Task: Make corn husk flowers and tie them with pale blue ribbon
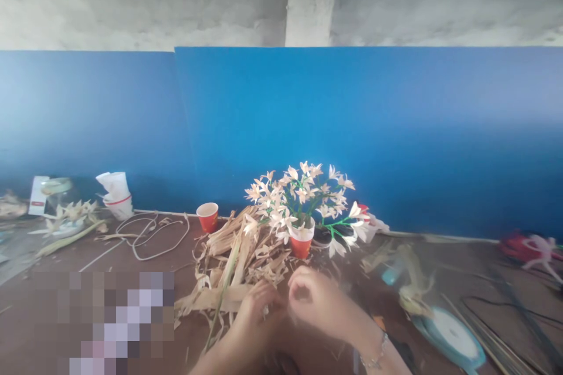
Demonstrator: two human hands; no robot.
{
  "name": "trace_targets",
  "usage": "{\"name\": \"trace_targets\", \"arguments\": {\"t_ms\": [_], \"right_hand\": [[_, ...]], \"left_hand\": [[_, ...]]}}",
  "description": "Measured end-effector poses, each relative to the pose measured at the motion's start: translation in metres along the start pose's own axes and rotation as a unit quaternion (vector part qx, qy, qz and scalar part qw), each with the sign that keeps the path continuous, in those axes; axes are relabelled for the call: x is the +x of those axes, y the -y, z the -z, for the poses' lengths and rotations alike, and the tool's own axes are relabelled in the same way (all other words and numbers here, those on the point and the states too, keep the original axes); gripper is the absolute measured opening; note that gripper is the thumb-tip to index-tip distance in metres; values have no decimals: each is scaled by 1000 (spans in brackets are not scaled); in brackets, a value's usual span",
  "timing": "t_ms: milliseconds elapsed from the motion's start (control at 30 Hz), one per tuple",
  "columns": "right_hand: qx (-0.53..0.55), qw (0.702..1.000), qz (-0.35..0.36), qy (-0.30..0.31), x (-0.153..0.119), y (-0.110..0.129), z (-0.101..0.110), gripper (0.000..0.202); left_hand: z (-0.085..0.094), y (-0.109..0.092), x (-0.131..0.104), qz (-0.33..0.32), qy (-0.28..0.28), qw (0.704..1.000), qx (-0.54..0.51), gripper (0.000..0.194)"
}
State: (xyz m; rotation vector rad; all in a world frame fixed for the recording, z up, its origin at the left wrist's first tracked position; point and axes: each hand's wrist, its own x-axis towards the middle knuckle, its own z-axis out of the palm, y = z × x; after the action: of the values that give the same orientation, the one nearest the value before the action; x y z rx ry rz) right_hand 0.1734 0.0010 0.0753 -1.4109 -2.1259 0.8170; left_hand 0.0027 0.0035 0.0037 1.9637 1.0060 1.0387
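Note:
My left hand (258, 315) is closed, its fingers curled together over the near edge of a pile of dry husk strips (259, 252). Something small and pale shows at its fingers, too blurred to name. Beside it, my right hand (317, 300) has thumb and forefinger bent round into a pinch, and what it may hold is hidden. The two hands almost meet at the fingertips. Just beyond them stands a red paper cup (301, 246) with a bunch of cream-white handmade flowers (303, 193) on green stems.
Another red cup (207, 218) stands left of the husks, near a looped white cable (153, 246). Stacked white cups (118, 202) stand farther left. At right lie a blue-rimmed spool (455, 334) and dark cord (492, 304). A blue partition (352, 111) closes off the back.

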Motion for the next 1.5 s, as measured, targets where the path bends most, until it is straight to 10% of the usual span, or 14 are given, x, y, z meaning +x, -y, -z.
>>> {"name": "trace_targets", "arguments": {"t_ms": [433, 800, 1133, 1500], "right_hand": [[184, 965, -173, 71, 5, -9, -1, 10], [206, 972, -110, 11, 7, -12, 0, 22], [-54, 987, -148, -44, -10, -28, 34, 19], [-429, 856, -264, -116, -83, -132, 1, 39]], "left_hand": [[2, -12, -2, -48, -3, 999, -17, 13], [-3, -2, 0, 141, -101, 958, -230, 12], [-1, -4, 3, 219, -152, 850, -454, 27], [-3, -13, 5, 233, -168, 819, -498, 21]]}}
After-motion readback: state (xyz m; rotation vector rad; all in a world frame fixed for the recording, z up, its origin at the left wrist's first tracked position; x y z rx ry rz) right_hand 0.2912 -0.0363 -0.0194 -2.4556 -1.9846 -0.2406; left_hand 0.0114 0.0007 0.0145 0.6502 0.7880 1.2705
